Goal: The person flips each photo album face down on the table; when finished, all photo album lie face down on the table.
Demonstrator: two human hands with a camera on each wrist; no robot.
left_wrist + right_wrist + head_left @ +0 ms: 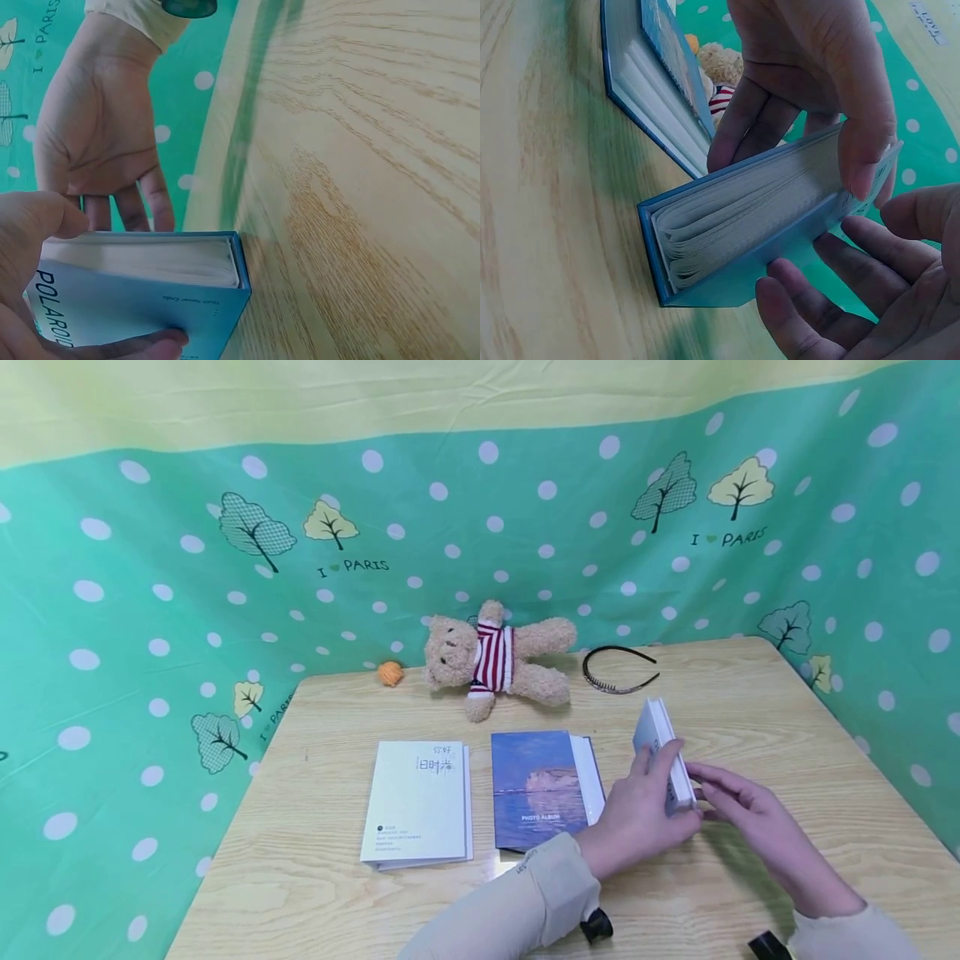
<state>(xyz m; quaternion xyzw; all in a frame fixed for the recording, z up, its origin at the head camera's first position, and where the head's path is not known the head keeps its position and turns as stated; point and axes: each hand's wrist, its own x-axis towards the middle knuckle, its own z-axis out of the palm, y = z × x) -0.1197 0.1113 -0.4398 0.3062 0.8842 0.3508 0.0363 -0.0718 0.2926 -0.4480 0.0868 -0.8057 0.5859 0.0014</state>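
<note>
Currently, our left hand (pixel 637 814) grips a thick light-blue rectangular album (pixel 742 225) lettered POLAROID — thumb at its edge, fingers against one cover — while our right hand (pixel 757 818), fingers loosely bent, touches the opposite cover. We have it tilted over the right part of the pale wood-grained table (pixel 315 827), right of a blue photo album (pixel 528 785) picturing a pinkish cliff; whether it touches the wood, we cannot tell.

Held album (pixel 135 292): blue covers, dark lettering, white pages. 
Photo album (pixel 534 789): blue cover, pinkish cliff picture, white lettering. 
Left-hand album (pixel 415 797): white, dark print. 
Teddy bear (pixel 523 675): tan; shirt (pixel 493 658) red-and-white striped. 
Ball (pixel 390 673): orange. 
Headband (pixel 606 688): black. 
Table (pixel 322 893): pale wood grain. 
Backdrop (pixel 420 552): green, white dots, green and yellow trees, pale-yellow upper band. 
Sleeves (pixel 517 902): cream.
</note>
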